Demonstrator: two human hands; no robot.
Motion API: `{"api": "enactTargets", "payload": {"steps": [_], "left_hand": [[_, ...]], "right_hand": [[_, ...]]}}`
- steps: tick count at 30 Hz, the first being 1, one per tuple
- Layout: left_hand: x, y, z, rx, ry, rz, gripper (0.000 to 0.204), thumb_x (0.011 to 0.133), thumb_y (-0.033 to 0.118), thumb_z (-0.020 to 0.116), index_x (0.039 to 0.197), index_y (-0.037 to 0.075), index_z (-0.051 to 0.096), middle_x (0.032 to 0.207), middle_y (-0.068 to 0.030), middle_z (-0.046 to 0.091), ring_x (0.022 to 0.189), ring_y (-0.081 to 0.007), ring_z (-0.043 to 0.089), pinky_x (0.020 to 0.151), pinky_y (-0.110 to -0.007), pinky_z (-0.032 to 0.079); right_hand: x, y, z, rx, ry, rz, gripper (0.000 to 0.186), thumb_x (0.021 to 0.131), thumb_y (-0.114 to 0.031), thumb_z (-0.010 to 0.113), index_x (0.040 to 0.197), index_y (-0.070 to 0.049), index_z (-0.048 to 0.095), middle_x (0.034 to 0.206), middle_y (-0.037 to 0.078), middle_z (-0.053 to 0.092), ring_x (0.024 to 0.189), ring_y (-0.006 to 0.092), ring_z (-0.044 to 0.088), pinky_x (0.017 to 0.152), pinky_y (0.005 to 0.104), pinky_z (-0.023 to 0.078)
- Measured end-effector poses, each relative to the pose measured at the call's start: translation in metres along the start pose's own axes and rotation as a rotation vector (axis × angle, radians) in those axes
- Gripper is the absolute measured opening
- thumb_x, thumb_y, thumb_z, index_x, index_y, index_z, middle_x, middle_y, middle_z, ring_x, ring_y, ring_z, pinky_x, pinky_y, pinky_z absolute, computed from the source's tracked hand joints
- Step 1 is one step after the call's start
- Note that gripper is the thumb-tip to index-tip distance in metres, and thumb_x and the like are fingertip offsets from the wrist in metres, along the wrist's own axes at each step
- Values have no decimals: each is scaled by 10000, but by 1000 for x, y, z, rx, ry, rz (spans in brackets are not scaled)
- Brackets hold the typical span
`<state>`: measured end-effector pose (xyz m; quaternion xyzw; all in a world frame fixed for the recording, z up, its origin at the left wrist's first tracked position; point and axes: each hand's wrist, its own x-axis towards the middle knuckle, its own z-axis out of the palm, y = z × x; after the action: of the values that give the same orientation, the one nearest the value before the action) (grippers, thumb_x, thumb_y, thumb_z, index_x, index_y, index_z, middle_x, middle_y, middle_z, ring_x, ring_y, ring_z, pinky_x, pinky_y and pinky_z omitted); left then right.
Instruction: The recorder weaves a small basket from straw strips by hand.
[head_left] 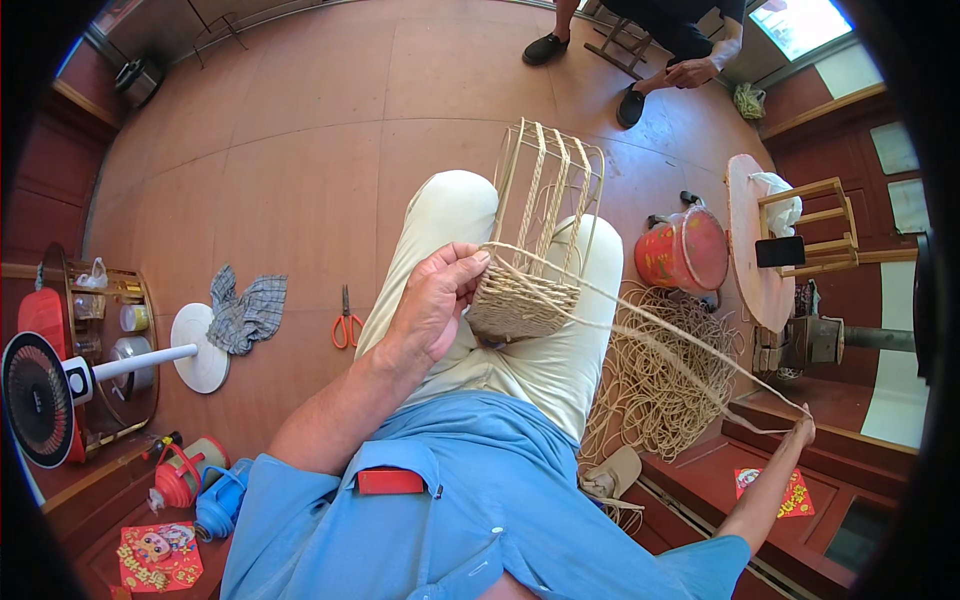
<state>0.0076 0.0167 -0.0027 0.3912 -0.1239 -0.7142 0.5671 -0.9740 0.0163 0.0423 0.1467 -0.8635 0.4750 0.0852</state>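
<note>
While propping the half-woven basket [520, 305] on the lap of the cream trousers [432, 225], pinches its woven edge and the cord [762, 384] there between thumb and fingers of the left hand [430, 305]. Reaches far out to the right with the other arm, gripping a loop of that cord in the right hand [803, 428], two strands stretched across from the basket. Has close weaving only at the near end, with bare frame and lengthwise twisted strands beyond. Beside the right thigh, note a loose heap of cord [655, 395] on the floor, near a red bucket [658, 255]. Left of the left leg, find orange-handled scissors [346, 328]; farther left, a checked cloth [250, 312].
</note>
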Motion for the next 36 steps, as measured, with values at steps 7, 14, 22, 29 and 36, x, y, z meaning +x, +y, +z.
{"api": "enactTargets", "payload": {"steps": [7, 14, 22, 29, 36], "left_hand": [[7, -9, -7, -39, 21, -10, 139, 1098, 246, 752, 1163, 126, 728, 995, 19, 770, 894, -101, 702, 900, -293, 544], [5, -9, 1, 33, 112, 50, 143, 1109, 244, 743, 1177, 119, 730, 981, 11, 779, 872, -104, 712, 835, -284, 558], [-3, -28, 2, 62, 66, 208, 165, 1141, 249, 703, 1164, 92, 747, 988, 20, 765, 891, -53, 672, 839, -258, 539], [-5, -28, 12, 93, 21, 240, 292, 1194, 328, 604, 1215, 68, 733, 1055, 21, 749, 941, -31, 637, 879, -257, 537], [-2, -24, 9, -7, -75, 136, 305, 1207, 361, 567, 1252, 85, 690, 1077, 12, 748, 943, -41, 661, 878, -260, 552]], "right_hand": [[-11, -86, -10, 16, -479, -3, 653, 902, -142, 886, 1493, 9, 651, 1432, 130, 699, 1227, 286, 698, 1091, 439, 537], [-421, -270, 28, 235, -1124, -743, 564, 988, 24, 678, 1540, -76, 625, 1380, 64, 678, 1213, 162, 643, 1060, 332, 534], [-674, -308, 5, 408, -1524, -1101, 294, 979, -1, 780, 1256, -86, 827, 1001, 80, 685, 878, 180, 696, 784, 334, 591], [-718, -322, 30, 348, -1541, -1136, 199, 1007, -102, 751, 1196, -105, 813, 912, 111, 654, 814, 311, 682, 752, 430, 558], [-721, -333, 37, 182, -1526, -1304, 166, 995, -197, 782, 1136, -116, 815, 911, 97, 683, 790, 252, 703, 737, 399, 577]]}}
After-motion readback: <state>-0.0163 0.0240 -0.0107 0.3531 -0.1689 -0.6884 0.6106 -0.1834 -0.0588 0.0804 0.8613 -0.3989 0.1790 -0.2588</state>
